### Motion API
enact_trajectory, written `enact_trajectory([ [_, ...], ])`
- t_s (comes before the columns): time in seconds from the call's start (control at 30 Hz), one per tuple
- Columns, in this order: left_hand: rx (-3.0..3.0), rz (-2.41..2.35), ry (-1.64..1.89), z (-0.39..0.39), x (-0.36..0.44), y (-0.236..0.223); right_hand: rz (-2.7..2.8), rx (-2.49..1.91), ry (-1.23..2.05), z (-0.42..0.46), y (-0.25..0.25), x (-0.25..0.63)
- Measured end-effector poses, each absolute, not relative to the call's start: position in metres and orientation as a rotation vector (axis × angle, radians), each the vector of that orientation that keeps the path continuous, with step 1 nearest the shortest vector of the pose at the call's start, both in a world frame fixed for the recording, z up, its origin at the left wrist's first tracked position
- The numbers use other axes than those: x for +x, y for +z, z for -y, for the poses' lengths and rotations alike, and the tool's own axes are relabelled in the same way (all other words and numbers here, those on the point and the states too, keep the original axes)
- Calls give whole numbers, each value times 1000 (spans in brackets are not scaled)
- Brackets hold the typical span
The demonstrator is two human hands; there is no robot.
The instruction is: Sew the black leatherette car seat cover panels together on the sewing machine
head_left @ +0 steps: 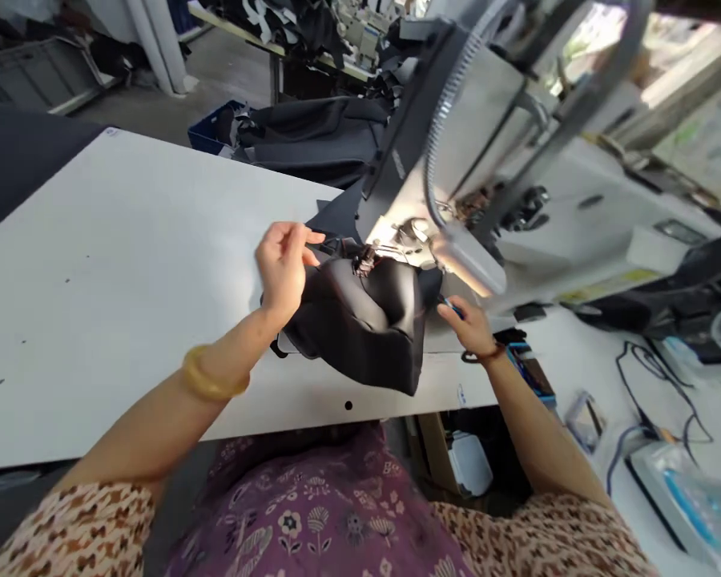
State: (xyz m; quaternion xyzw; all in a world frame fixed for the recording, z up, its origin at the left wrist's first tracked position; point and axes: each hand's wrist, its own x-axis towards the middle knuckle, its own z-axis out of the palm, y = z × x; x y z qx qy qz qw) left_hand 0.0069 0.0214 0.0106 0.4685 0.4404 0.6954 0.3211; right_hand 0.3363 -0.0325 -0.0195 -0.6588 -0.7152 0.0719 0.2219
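Note:
A black padded fabric piece (366, 353) lies bunched under the needle area of a sewing machine (408, 240), its front part close to the table's near edge. At the fabric's left edge is my left hand (283, 268), its fingers bent, with a gap between the tips and nothing seen in them. Whether those tips touch the cloth I cannot tell. On the other side, my right hand (469, 327) is closed around a small blue tool (455, 308), beside the fabric's right edge. Most of that tool is hidden by the fingers. The presser foot (365, 261) sits over the fabric.
A white table (156, 264) extends to the left. Behind it, dark fabric pieces (318, 132) lie by a blue crate (210, 128). A lamp arm (472, 260) hangs above my right hand. On the right are cables (654, 385) and a blue-edged box (532, 373).

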Motion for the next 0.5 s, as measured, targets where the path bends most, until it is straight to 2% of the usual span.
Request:
enact_trajectory([
  [0.1,1559,-1056,1981,57,17,38,1867,-2145,161,103,-59,370],
  [0.17,2289,-644,1639,105,38,40,1791,-2409,169,139,-91,388],
  [0.23,2878,-195,1118,141,61,26,1742,-2544,195,161,-118,402],
  [0.3,3103,-72,639,158,75,5,1733,-2550,172,170,-135,411],
  [0.33,3106,-76,515,161,74,-5,1743,-2542,148,171,-139,413],
  [0.4,3029,-174,586,155,58,-14,1803,-2475,62,167,-134,411],
  [0.5,2911,-634,1099,128,13,-1,1902,-2148,60,146,-102,390],
])
